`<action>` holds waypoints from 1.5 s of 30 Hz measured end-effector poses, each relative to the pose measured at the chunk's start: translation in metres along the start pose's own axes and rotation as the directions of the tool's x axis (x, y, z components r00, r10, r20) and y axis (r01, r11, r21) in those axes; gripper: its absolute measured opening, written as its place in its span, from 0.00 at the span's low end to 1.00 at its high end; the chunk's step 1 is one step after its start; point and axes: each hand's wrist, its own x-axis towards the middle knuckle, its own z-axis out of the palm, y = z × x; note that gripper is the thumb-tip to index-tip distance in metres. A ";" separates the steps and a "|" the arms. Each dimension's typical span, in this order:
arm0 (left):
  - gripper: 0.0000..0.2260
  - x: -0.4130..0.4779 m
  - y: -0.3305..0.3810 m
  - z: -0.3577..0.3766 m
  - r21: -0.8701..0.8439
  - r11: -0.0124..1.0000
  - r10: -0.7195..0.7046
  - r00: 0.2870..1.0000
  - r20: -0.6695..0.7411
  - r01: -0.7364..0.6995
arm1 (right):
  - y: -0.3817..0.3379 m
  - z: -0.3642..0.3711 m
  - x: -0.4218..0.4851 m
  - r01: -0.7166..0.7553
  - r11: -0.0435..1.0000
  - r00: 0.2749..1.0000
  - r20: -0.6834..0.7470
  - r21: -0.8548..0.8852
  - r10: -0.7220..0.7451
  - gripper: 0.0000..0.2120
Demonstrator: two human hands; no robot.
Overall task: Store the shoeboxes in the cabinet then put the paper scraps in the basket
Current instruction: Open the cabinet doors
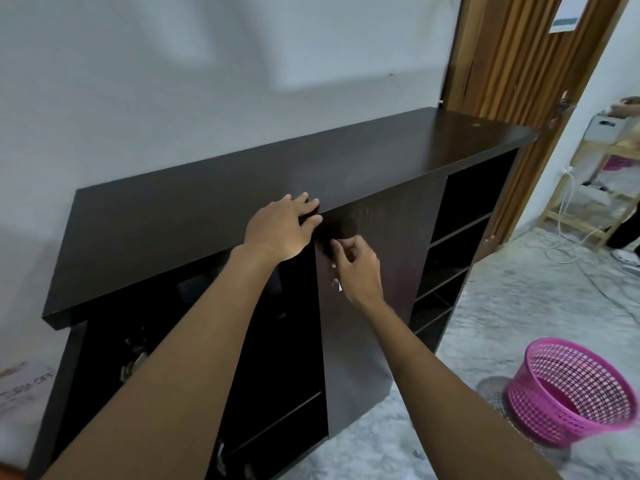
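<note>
Cabinet (242, 209): I count one, dark brown, against the wall, left bay open | basket (568, 393): one, pink, on floor to its right (well apart, open floor between) | left hand (282, 226): fingers flat on top's front edge, released | right hand (356, 268): fingers curled at door (398, 230) edge, grasp I cannot tell

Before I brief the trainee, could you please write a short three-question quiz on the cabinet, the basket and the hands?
1. True or false: the basket stands on top of the cabinet.
2. The left hand rests: A) in the basket, B) on the cabinet's top edge, C) on a chair.
3. Fill in: the basket's colour is ____.
Key: 1 false; 2 B; 3 pink.
</note>
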 end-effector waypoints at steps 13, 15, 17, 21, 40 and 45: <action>0.20 -0.004 -0.001 0.001 -0.057 0.998 -0.034 0.999 0.013 0.034 | -0.036 -0.104 -0.073 -0.012 0.999 0.998 0.063 -0.042 0.015 0.25; 0.20 -0.004 0.000 0.000 -0.040 0.999 -0.024 1.000 0.008 0.024 | -0.045 -0.110 -0.076 -0.068 0.995 0.996 0.060 -0.079 0.073 0.29; 0.20 -0.004 0.000 0.000 -0.028 0.999 -0.022 1.000 0.015 0.022 | -0.052 -0.111 -0.072 -0.152 0.982 0.983 0.087 -0.113 0.162 0.32; 0.20 -0.002 -0.005 0.002 -0.009 1.000 -0.008 1.000 0.022 0.008 | -0.068 -0.114 -0.069 -0.292 0.947 0.936 0.162 -0.134 0.311 0.29; 0.20 0.016 0.022 0.006 -0.022 0.996 0.091 0.996 0.023 -0.090 | -0.064 -0.228 -0.086 -0.142 0.750 0.978 -0.206 -0.646 0.007 0.20; 0.19 0.043 0.063 0.018 -0.007 0.991 0.133 0.990 0.044 -0.133 | -0.041 -0.249 -0.078 -0.291 0.528 0.913 -0.397 -0.798 -0.097 0.18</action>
